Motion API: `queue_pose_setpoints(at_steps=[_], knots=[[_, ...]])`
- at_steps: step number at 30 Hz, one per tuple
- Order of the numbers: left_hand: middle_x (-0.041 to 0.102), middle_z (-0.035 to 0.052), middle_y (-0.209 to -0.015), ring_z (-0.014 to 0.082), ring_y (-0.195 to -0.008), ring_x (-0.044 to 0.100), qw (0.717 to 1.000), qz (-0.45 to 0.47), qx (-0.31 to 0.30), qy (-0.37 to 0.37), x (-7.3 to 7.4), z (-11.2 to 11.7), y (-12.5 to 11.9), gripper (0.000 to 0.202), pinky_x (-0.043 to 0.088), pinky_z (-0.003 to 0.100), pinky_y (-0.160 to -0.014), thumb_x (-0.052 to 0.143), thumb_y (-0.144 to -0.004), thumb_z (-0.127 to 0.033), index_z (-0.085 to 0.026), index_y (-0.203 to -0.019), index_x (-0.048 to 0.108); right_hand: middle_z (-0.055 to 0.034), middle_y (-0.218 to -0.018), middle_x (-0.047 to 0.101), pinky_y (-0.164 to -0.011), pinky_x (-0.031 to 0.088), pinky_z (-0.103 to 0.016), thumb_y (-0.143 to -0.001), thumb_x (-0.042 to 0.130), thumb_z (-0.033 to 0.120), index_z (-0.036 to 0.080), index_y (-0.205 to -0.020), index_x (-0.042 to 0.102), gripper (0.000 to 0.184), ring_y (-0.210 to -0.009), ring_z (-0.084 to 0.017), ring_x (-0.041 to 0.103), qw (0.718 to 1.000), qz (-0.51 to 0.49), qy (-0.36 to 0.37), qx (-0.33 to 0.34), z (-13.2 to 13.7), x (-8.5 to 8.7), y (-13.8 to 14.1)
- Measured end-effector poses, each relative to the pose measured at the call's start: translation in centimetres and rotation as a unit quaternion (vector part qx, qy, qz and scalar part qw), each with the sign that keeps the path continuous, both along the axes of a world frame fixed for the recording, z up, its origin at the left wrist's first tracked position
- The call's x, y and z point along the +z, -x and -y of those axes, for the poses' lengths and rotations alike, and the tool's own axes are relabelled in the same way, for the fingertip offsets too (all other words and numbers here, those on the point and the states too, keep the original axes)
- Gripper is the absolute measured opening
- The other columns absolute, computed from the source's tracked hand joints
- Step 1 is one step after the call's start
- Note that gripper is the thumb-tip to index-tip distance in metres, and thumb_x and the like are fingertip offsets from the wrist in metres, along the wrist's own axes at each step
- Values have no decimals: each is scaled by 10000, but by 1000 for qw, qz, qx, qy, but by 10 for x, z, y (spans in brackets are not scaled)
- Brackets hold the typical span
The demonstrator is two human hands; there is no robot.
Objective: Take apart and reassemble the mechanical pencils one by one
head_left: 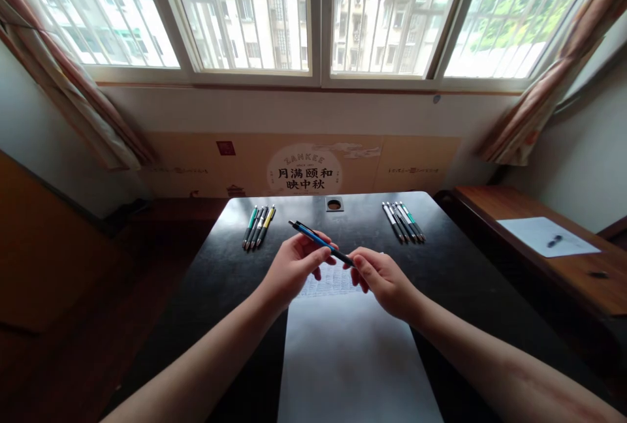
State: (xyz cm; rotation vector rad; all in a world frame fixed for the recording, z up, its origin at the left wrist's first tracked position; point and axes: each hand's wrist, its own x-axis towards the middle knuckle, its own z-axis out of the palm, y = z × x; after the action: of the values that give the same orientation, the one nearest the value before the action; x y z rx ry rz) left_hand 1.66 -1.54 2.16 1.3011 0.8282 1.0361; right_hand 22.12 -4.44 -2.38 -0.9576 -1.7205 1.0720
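Observation:
A blue pen with black ends is held above a black table, slanting from upper left down to the right. My left hand pinches its middle with curled fingers. My right hand grips its lower right tip between thumb and fingers. Under both hands lies a white sheet of paper with lines of writing at its top edge. A row of several pens lies at the table's back left, and another row of several pens at the back right.
A small square grommet hole sits at the table's back edge. A printed cardboard panel leans on the wall under the window. A wooden desk at right carries a white sheet with a small dark object.

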Motion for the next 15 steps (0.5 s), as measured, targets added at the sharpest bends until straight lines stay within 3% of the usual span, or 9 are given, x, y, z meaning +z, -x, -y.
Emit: queue_pose_setpoints(at_steps=[5, 11, 15], knots=[[724, 85, -860, 168, -731, 654, 997, -41, -4, -61, -4, -1, 1, 285, 484, 216, -521, 776, -753, -301, -116, -932, 653, -6, -723, 591, -527, 396, -240, -1020, 457, 542, 177, -858, 578, 417, -551, -107, 497, 999, -21, 37, 13, -2, -2, 1], [630, 4, -679, 103, -576, 543, 993, -73, -15, -91, -1, -3, 6, 254, 464, 207, -503, 774, -763, -312, -120, -911, 696, 7, -579, 545, -436, 304, -218, -978, 447, 648, 186, -691, 500, 547, -462, -92, 435, 989, -80, 124, 10, -7, -4, -2], [658, 31, -687, 119, -589, 562, 990, -93, -47, -90, -6, -7, 9, 299, 455, 208, -486, 756, -781, -345, -113, -969, 735, 51, -485, 457, -385, 199, -216, -927, 503, 691, 213, -675, 422, 546, -391, -80, 328, 970, -132, 203, 32, -10, -6, 0]])
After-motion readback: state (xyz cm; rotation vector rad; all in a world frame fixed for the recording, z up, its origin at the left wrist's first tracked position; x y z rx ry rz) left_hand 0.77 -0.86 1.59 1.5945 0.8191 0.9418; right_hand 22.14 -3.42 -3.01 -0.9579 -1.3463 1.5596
